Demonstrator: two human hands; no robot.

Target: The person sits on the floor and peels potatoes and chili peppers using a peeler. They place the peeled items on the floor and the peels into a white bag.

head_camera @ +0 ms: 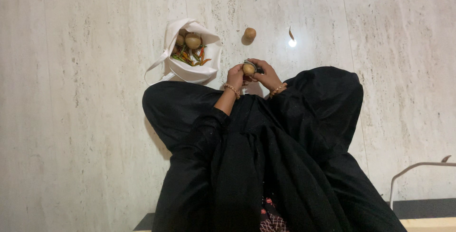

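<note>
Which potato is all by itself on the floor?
The round brown potato lying alone on the pale stone floor. Others sit in the white cloth bag or in the hands.

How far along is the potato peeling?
Done: nothing clearly finished; one potato on the floor lies apart from the bag, with a peel scrap nearby, though whether it is peeled is unclear. In hand: left hand holds a potato, right hand works a peeler on it. Left: potatoes in the white bag, beside chillies.
</note>
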